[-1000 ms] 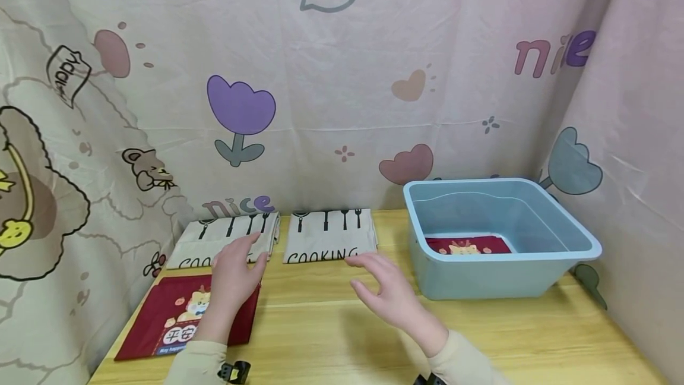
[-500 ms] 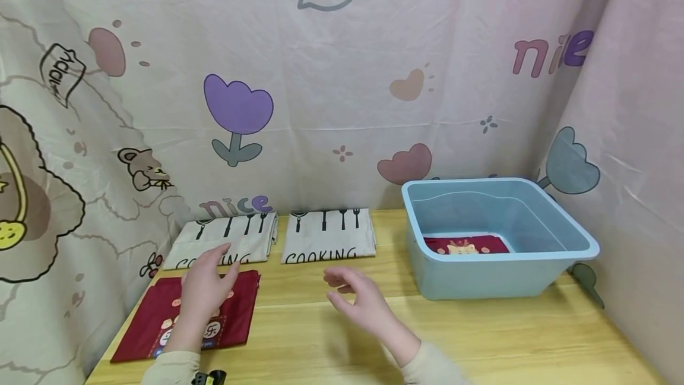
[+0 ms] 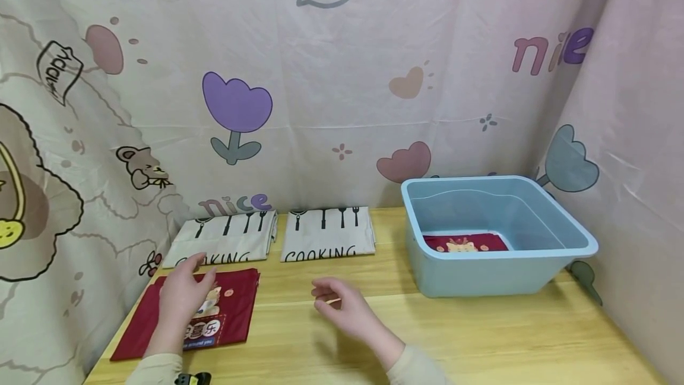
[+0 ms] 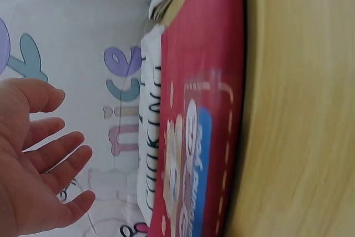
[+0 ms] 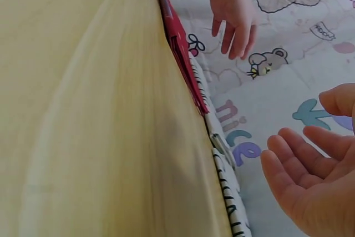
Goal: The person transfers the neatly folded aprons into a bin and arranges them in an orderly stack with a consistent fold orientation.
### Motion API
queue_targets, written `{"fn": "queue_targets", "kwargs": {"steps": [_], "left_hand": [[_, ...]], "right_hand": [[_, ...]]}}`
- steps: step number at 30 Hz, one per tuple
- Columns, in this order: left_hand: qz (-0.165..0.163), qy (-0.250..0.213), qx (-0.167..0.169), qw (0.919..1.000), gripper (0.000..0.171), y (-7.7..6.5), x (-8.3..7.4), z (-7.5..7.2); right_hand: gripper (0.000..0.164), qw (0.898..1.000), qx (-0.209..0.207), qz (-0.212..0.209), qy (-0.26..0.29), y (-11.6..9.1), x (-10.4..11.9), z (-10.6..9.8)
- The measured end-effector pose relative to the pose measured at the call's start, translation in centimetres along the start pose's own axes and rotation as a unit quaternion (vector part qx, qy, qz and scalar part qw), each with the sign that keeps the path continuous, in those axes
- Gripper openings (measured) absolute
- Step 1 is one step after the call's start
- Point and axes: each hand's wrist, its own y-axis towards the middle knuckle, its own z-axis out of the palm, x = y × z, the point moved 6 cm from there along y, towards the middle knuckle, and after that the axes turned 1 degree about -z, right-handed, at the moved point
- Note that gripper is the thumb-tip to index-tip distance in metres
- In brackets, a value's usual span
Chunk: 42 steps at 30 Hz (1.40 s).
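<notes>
My left hand (image 3: pixel 183 294) hovers over a folded dark red cloth (image 3: pixel 235 302) with a cartoon cat print, at the left of the table. In the left wrist view its fingers are spread and relaxed, apart from the red cloth (image 4: pixel 205 43). My right hand (image 3: pixel 344 309) hangs above the bare wood to the right of that cloth, fingers loosely bent with nothing in them. Behind lie two folded white cloths printed COOKING, a left one (image 3: pixel 224 242) and a right one (image 3: pixel 328 235). Another red cloth (image 3: pixel 465 243) lies inside the light blue bin.
The light blue bin (image 3: pixel 497 275) stands at the right rear of the wooden table (image 3: pixel 481 343). A patterned curtain (image 3: pixel 342 94) encloses the back and both sides, close behind the white cloths.
Both hands have moved to the left and a little nearer. The left hand has gone from beside the white cloth to over the red cloth. The cloths and bin stay put.
</notes>
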Motion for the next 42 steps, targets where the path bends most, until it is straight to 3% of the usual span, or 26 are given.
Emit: {"fn": "queue_targets", "kwargs": {"steps": [11,20,30,42], "left_hand": [[-0.103,-0.005,0.062,0.9927,0.058,0.5,3.8,-0.9],[-0.18,-0.023,0.101,0.9783,0.07,0.3,7.0,-1.8],[-0.233,-0.011,0.097,0.9676,0.067,-0.1,10.3,-2.6],[-0.273,-0.007,0.123,0.9542,0.076,-0.8,12.3,-3.3]], "right_hand": [[0.041,0.996,0.018,0.075,0.04,0.4,-1.3,2.2],[0.041,0.975,0.015,0.148,0.163,0.6,-2.5,4.5],[0.043,0.959,0.029,0.189,0.208,1.1,-3.0,7.1],[0.047,0.949,0.032,0.207,0.234,1.5,-2.6,9.3]]}}
